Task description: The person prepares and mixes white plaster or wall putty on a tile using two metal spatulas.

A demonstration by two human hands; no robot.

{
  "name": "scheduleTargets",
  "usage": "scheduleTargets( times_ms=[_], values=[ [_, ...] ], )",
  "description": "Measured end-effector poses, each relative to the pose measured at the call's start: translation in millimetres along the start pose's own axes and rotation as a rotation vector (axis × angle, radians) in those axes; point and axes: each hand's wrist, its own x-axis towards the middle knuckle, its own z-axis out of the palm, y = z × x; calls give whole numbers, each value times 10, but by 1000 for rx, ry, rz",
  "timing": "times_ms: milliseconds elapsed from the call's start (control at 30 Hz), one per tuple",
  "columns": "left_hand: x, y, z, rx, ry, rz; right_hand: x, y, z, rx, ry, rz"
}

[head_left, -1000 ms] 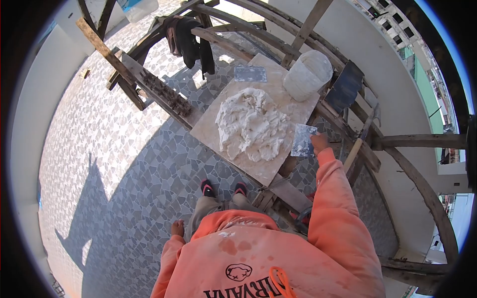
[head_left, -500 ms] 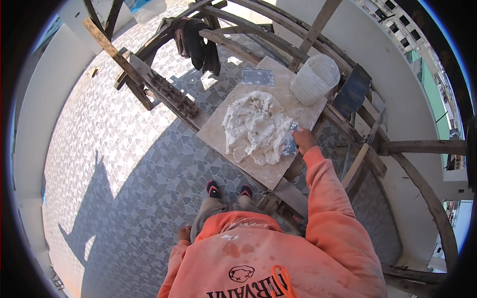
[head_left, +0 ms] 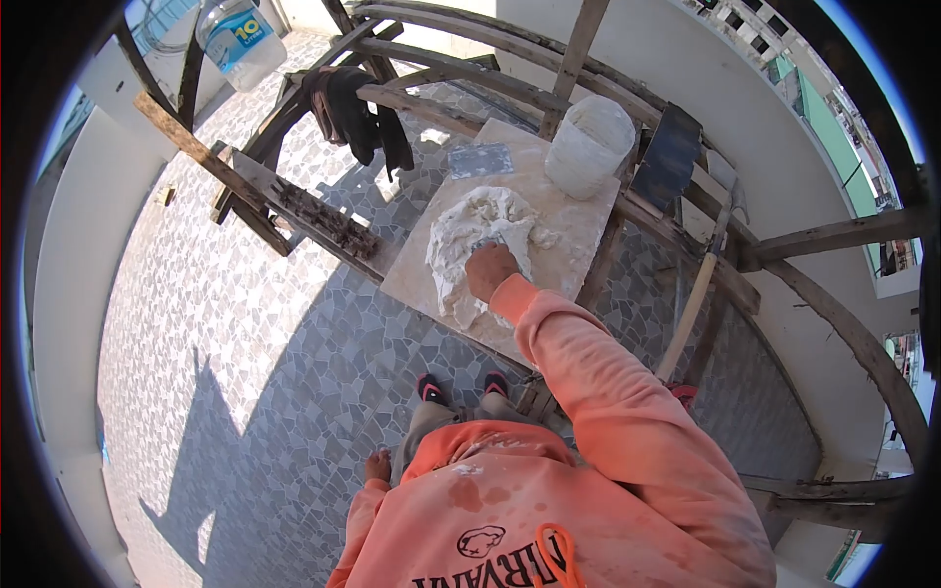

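Observation:
A heap of wet white plaster (head_left: 456, 230) lies on a dusty square board (head_left: 417, 279) on the wooden frame. My right hand (head_left: 492, 272) is closed on a putty knife (head_left: 487, 242) over the middle of the heap; the hand hides most of the tool, and its blade is at the plaster. My left hand (head_left: 377, 465) hangs beside my left leg, holding nothing, its fingers a little apart. A second flat metal blade (head_left: 480, 160), smeared white, lies at the board's far edge. Next to it stands a plaster-coated white bucket (head_left: 590, 147).
Rough wooden poles (head_left: 833, 235) surround the board. A dark cloth (head_left: 351, 113) hangs on the frame, with a clear water jug (head_left: 240, 44) behind. A dark sheet (head_left: 667, 157) and a long-handled tool (head_left: 696, 304) lean at the right. Below is stone-patterned floor (head_left: 323, 392).
My right hand has moved left with the putty knife, from the heap's right edge to over its middle. The view has shifted, bringing more of the water jug into sight.

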Motion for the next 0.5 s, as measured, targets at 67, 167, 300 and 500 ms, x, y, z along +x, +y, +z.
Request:
scheduleTargets(
  times_ms=[67, 167, 300, 500],
  values=[
    [31, 88, -61, -8, 4, 26, -208, 29, -620, 26, 8, -96],
    [303, -229, -49, 12, 6, 59, -406, 424, -998, 318, 15, 101],
    [479, -328, -135, 12, -13, 68, -908, 1306, -793, 672, 122, 376],
    [427, -143, -314, -12, -88, 118, -1851, 1698, 655, 1471, 119, 793]
  ],
)
